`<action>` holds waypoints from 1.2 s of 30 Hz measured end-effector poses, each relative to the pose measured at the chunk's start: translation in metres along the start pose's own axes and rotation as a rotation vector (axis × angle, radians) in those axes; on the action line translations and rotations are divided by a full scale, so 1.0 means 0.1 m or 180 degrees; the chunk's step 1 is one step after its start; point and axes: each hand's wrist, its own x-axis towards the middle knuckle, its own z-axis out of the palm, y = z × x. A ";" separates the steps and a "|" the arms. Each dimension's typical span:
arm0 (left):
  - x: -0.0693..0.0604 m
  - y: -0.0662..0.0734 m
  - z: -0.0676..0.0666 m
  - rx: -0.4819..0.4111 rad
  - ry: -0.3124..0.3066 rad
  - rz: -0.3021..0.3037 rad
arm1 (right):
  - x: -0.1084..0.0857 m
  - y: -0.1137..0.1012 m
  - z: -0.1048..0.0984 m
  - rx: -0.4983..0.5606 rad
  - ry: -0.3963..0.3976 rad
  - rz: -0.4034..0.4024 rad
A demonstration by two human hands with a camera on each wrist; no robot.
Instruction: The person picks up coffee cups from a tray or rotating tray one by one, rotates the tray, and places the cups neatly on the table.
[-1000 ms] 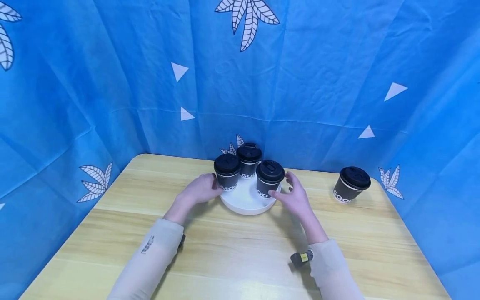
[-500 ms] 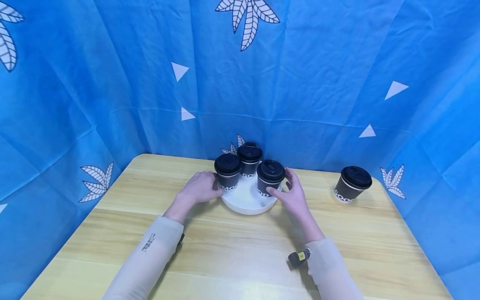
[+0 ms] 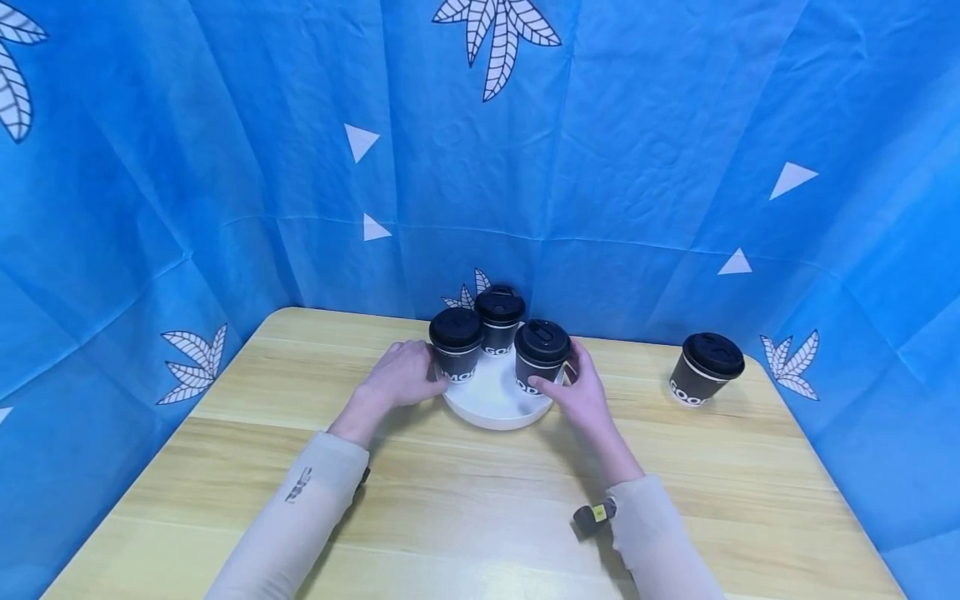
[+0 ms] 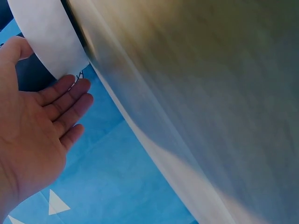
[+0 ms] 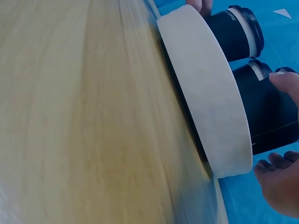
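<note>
Three dark lidded paper coffee cups stand on a round white tray (image 3: 493, 408). My left hand (image 3: 405, 373) is beside the left cup (image 3: 456, 350), its thumb near the cup's base. In the left wrist view the fingers of this hand (image 4: 37, 121) are fairly straight beside the tray rim. At the right cup (image 3: 540, 358), my right hand (image 3: 588, 392) has its thumb on the front and its fingers curled round the far side. The right wrist view has that cup (image 5: 264, 109) between thumb and fingers. The back cup (image 3: 498, 321) stands untouched.
A fourth lidded paper cup (image 3: 705, 369) stands alone on the right of the wooden table (image 3: 480, 508). A blue patterned curtain (image 3: 637, 142) hangs right behind the table and along its sides.
My right hand has closed in on the right cup, its thumb sliding left across the front. The left hand has shifted slightly towards the left cup. The cups and tray stay practically in place.
</note>
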 end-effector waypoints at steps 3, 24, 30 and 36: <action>0.00 0.00 0.01 0.0006 -0.0006 -0.0013 | 0.00 0.02 0.01 -0.0017 -0.0020 0.0006; 0.00 0.02 0.00 -0.0013 -0.0001 -0.0013 | -0.03 0.02 0.11 -0.0270 0.0059 -0.0102; 0.00 0.02 0.00 -0.0015 0.0005 -0.0011 | -0.03 0.03 0.12 -0.0235 0.0072 -0.0218; 0.00 0.03 0.00 0.0025 -0.0020 -0.0032 | -0.04 0.04 0.12 -0.0239 0.0079 -0.0226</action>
